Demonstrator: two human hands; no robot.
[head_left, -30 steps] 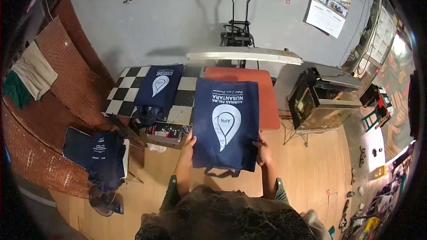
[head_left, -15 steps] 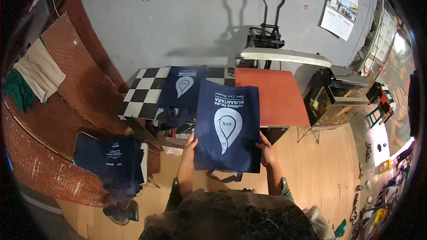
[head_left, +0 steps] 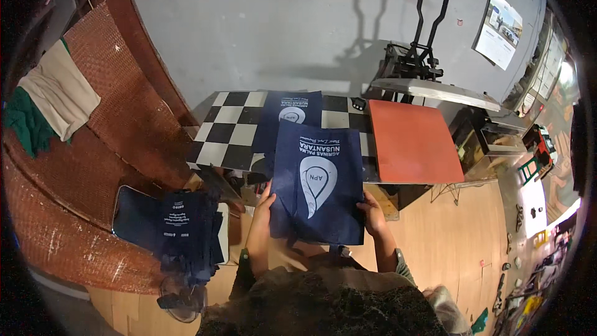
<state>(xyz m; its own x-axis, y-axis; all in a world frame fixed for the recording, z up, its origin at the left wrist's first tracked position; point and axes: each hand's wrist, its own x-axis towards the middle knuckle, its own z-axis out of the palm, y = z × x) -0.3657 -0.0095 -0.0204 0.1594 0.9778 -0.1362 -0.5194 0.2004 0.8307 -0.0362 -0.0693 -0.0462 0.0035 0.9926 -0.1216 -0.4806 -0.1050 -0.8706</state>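
Note:
A dark navy cloth tote bag with white print hangs between my two hands, in front of the table. Its print is upside down to me and its handles hang at the lower edge. My left hand is closed on the bag's left edge, and my right hand grips the right edge. Behind it, a second navy tote bag with a similar print lies on the black-and-white checkered tabletop. The held bag hides part of that second bag.
A flat orange-red pad sits right of the checkers, beside a press-like frame with a black lever handle. Several printed navy bags are piled on a chair at lower left. Cream cloth drapes over the reddish woven surface.
The table, pad and piled bags have shifted right in the picture as my view turned left. The bag stays held in both hands, slightly more tilted.

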